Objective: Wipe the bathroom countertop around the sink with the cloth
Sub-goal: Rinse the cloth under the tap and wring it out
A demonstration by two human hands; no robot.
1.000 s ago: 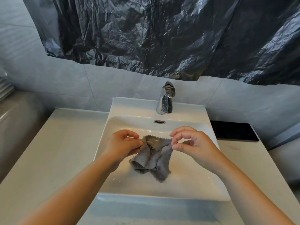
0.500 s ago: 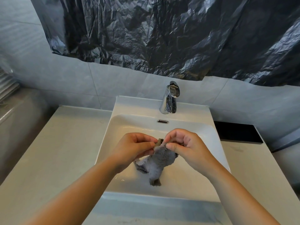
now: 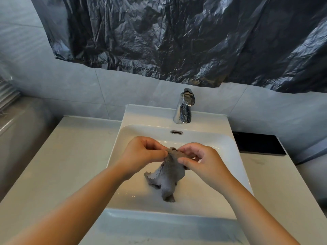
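A small grey cloth [image 3: 168, 175] hangs bunched over the white sink basin [image 3: 228, 144], its lower end touching the basin floor. My left hand [image 3: 141, 154] pinches the cloth's top edge from the left. My right hand [image 3: 203, 161] pinches the same edge from the right, fingers curled over it. Both hands are above the middle of the basin. The pale countertop [image 3: 62, 156] runs on either side of the sink.
A chrome faucet [image 3: 184, 108] stands behind the basin, with an overflow slot [image 3: 176, 132] below it. A flat black object [image 3: 258, 144] lies on the counter at the right. Crumpled black plastic sheeting [image 3: 177, 36] covers the wall above. Grey tiles back the counter.
The hands came together over the basin and gathered the spread cloth into a bunch. Since half a second ago they have parted slightly, still holding its top edge.
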